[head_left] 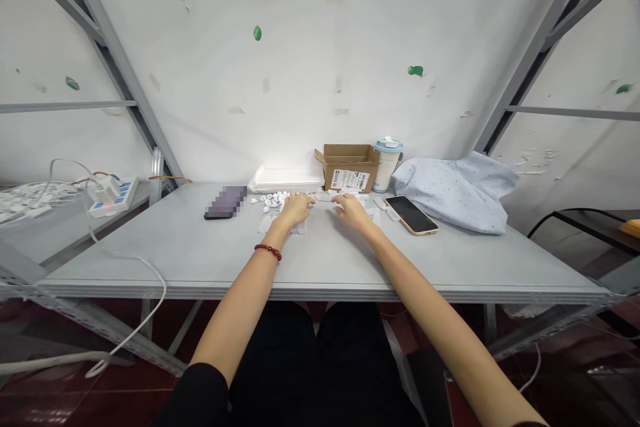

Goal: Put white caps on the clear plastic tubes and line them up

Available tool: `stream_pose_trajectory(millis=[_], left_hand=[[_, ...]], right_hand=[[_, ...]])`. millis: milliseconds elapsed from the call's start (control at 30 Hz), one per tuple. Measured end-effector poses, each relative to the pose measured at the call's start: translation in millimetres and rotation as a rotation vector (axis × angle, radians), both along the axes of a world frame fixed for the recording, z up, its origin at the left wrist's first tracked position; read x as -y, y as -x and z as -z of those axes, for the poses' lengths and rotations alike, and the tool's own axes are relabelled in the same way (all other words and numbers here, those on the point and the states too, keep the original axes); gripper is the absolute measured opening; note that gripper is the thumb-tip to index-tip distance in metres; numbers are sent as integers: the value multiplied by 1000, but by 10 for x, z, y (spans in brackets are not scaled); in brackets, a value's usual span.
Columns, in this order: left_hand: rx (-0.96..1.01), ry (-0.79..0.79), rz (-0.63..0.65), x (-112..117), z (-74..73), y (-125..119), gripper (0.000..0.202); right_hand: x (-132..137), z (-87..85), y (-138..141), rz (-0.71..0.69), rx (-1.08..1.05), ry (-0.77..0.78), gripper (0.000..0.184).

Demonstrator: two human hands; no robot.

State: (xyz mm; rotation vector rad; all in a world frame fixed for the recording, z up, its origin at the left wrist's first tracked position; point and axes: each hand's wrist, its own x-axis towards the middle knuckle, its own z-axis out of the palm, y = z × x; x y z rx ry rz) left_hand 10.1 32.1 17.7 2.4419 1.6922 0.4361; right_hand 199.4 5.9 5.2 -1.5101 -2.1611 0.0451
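Observation:
My left hand (299, 208), with a red bead bracelet (269, 251) on its wrist, is over the table beside a pile of small white plastic pieces (274, 200). Its fingers are bent together, and whatever they hold is too small to name. A clear plastic bag (299, 227) lies partly beneath this hand. Across a narrow gap, my right hand (351, 212) has its thumb and fingers apart, with nothing visible in them. Thin white and clear bits (325, 197) lie between the hands. Small white pieces (393, 213) lie right of my right hand.
Along the wall stand a white tray (287, 180), an open cardboard box (350, 177) and a blue-lidded cup (386, 167). A phone (413, 215) and pale blue cloth (455, 193) lie right; a dark phone-like item (227, 202) lies left. A power strip (115, 199) and cables sit far left.

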Motion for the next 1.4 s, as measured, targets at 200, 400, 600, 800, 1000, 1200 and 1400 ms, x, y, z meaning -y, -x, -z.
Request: stream_pose_trajectory(millis=[200,400,600,800,1000,1200,1400], left_hand=[[-6,-9,-4,5,13,-42,48],[63,-59,-50,-17,20,-15,51],[388,-95,-135,-29,-68,40,43],[591,-91,-179,-96,-28,55,30],[529,-58,-172,-114,-19,69,27],[333,-94,-120,-113,15,76,35],[426,-53,-87,-110,24,64,26]], right_hand=[[70,-43,-27,112,153,82,36],[66,-26,-26,106,189,90,33],[63,-18,-28,75,191,91,33],[47,2,-15,-12,155,103,32],[8,35,-13,-128,10,96,39],[19,20,-26,-63,137,94,54],[17,45,-28,-51,153,94,44]])
